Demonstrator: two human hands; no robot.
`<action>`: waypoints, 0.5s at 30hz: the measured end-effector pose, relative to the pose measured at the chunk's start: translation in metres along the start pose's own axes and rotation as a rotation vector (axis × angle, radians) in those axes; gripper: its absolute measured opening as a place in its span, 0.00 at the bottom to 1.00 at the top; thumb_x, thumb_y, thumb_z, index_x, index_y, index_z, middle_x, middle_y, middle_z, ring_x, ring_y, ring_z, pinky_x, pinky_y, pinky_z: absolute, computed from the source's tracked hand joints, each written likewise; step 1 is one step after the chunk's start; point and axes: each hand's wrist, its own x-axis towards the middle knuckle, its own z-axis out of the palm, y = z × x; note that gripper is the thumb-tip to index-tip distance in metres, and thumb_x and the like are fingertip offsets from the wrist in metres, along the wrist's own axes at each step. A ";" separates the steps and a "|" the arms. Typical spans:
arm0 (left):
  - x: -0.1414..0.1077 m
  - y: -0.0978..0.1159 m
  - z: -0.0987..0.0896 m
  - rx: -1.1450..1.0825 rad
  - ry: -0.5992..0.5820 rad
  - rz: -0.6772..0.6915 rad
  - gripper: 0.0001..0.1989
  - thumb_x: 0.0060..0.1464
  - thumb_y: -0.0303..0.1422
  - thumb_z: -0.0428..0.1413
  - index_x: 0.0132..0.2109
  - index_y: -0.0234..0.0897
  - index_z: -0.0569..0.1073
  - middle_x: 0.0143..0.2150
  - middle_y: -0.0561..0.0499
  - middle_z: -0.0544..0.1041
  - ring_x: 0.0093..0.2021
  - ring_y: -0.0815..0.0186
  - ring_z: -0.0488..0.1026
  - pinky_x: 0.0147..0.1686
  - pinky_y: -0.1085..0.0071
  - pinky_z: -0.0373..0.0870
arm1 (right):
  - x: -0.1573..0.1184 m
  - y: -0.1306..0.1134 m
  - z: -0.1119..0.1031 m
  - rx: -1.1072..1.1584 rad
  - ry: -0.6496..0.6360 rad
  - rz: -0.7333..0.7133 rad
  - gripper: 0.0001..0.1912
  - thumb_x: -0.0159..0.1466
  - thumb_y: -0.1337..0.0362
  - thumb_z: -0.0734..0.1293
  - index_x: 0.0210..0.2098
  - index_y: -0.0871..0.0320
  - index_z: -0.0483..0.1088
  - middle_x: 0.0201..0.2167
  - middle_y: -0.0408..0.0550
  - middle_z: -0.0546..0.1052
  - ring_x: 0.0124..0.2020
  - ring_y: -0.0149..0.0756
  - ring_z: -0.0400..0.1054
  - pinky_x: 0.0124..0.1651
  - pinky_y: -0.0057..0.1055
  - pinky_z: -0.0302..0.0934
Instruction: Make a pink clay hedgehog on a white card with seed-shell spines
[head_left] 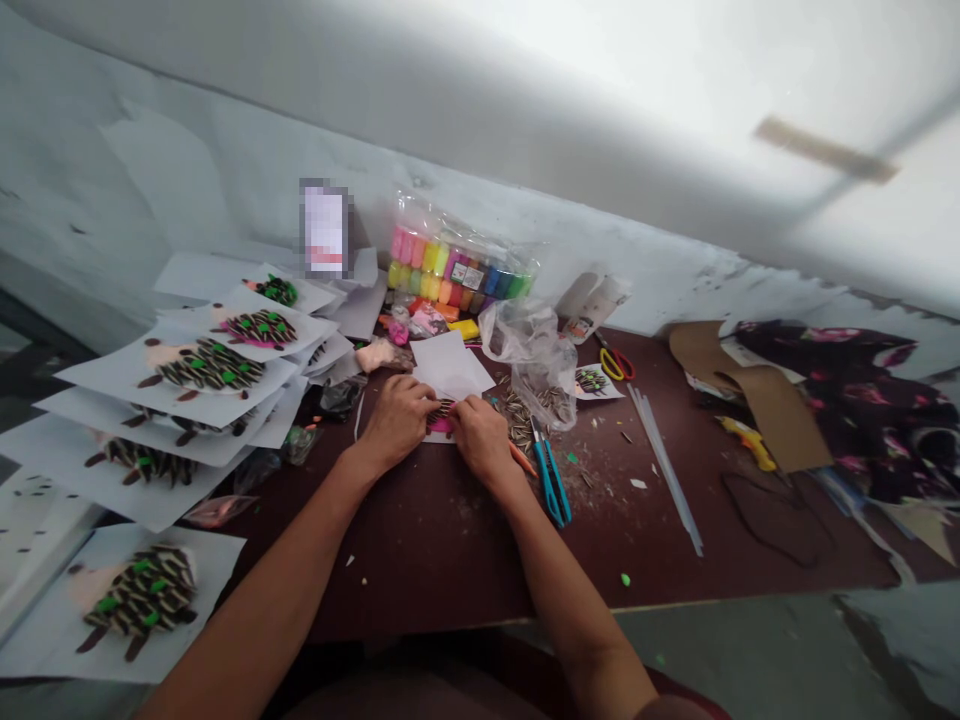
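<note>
A small white card (436, 438) lies on the table between my hands, bearing a patch of pink clay (441, 424) studded with striped seeds. My left hand (401, 412) is closed at the card's left side, its fingertips over the edge. Bent over the right side of the patch, my right hand (482, 438) has its fingers pressed together; whatever is in them is hidden. Just behind sit blank white sheets (450, 366). Loose seeds (517, 410) are heaped right of my right hand, near an orange stick-shaped tool (522, 459) and teal-handled scissors (553, 485).
Stacked papers with seed hedgehogs (206, 368) crowd the left. Against the wall stand a pack of coloured clay (457, 270) and a white bottle (598, 308). Yellow-red scissors (617, 363), glue sticks (667, 470) and a yellow glue gun (748, 442) lie on the right.
</note>
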 end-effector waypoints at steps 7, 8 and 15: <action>0.000 0.000 0.000 0.024 -0.008 0.003 0.18 0.53 0.19 0.53 0.38 0.43 0.85 0.42 0.48 0.84 0.44 0.55 0.72 0.53 0.52 0.65 | 0.003 -0.004 -0.004 -0.058 -0.047 -0.008 0.10 0.72 0.69 0.60 0.44 0.57 0.74 0.43 0.52 0.77 0.46 0.39 0.70 0.43 0.29 0.59; 0.000 0.000 0.000 0.025 -0.009 0.006 0.18 0.54 0.19 0.53 0.38 0.43 0.85 0.42 0.48 0.84 0.44 0.55 0.72 0.53 0.52 0.65 | 0.004 -0.004 -0.004 -0.065 -0.050 -0.010 0.10 0.72 0.69 0.60 0.45 0.57 0.74 0.43 0.53 0.77 0.46 0.39 0.70 0.43 0.30 0.59; 0.001 -0.001 0.000 0.020 -0.023 0.015 0.18 0.53 0.18 0.53 0.38 0.42 0.85 0.41 0.48 0.84 0.45 0.55 0.72 0.52 0.52 0.66 | 0.006 -0.006 -0.007 -0.095 -0.096 -0.005 0.10 0.72 0.70 0.60 0.47 0.59 0.73 0.45 0.54 0.77 0.48 0.40 0.70 0.44 0.30 0.59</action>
